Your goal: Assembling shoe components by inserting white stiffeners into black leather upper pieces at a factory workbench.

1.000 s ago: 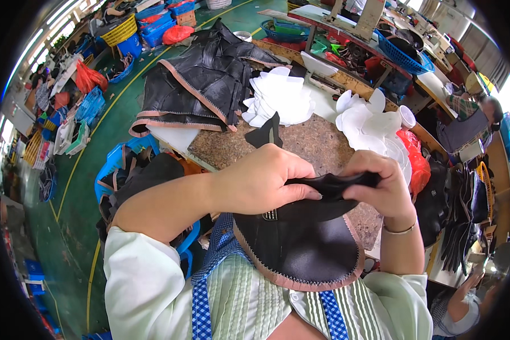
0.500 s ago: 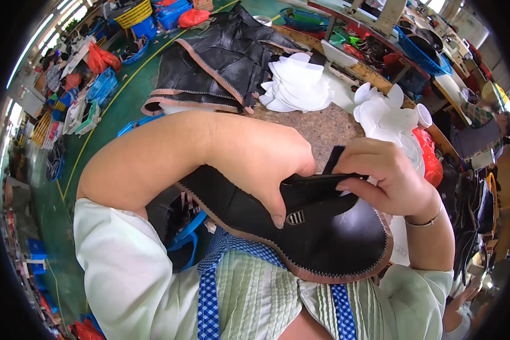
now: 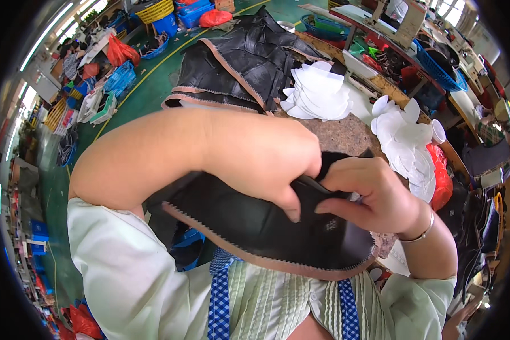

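A black leather boot upper (image 3: 249, 218) with a pinkish-brown, zigzag-stitched edge is held across my front. My left hand (image 3: 266, 156) reaches over from the left and grips its upper edge, thumb on the near face, the other fingers mostly hidden behind. Close beside that thumb, my right hand (image 3: 374, 190) pinches the same folded edge between thumb and fingers. A small pale printed mark (image 3: 331, 226) shows on the leather below the right thumb. Part of a dark flap (image 3: 335, 158) stands up behind the fingers.
Beyond my hands, a brown worktable (image 3: 345, 135) carries a heap of black leather uppers (image 3: 232, 68), a stack of white curved pieces (image 3: 316, 93) and another white pile (image 3: 405, 139). A red plastic bag (image 3: 441, 178) sits at the right. Baskets line the green floor (image 3: 153, 85) at left.
My hands have come closer together along the edge, with the right hand moving lower and inward. The upper has tilted, and its printed mark now sits nearer the right hand. The view has shifted slightly.
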Available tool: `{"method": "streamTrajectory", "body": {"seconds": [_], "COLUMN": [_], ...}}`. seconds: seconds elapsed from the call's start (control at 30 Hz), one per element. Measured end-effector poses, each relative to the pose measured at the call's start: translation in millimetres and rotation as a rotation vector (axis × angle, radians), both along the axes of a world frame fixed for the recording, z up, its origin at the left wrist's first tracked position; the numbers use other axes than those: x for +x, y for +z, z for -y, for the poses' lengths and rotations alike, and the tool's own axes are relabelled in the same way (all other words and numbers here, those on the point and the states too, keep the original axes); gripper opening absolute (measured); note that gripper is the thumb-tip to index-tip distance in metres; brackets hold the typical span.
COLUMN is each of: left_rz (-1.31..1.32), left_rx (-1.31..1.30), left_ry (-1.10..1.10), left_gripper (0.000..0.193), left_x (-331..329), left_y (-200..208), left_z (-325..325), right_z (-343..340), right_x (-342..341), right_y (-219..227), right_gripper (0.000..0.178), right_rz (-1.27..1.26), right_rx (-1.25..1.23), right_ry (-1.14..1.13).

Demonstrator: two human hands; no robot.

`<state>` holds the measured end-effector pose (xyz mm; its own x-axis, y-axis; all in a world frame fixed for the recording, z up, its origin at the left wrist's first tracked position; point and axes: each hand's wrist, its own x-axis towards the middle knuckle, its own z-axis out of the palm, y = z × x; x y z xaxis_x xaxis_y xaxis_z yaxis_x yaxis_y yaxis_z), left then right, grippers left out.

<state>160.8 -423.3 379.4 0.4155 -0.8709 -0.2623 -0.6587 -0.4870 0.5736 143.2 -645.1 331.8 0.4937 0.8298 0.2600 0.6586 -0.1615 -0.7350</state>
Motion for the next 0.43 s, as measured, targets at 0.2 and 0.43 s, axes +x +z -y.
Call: {"method": "streamTrajectory", "body": {"seconds": [0.2, 0.43], "left_rz": [-0.12, 0.015], "left_rx": [0.083, -0.129], "left_ry": [0.095, 0.088], "left_gripper": [0.036, 0.023], "left_x": [-6, -28], "left_y": [3, -2], "left_z": [-16, -15], "right_z": [20, 9], "right_x": [-1, -22], "right_y": [-2, 5], "right_gripper": [0.021, 0.035], "right_rz": [0.041, 0.062], "right_rx": [-0.015, 0.06], "right_ry": [-0.058, -0.065]}}
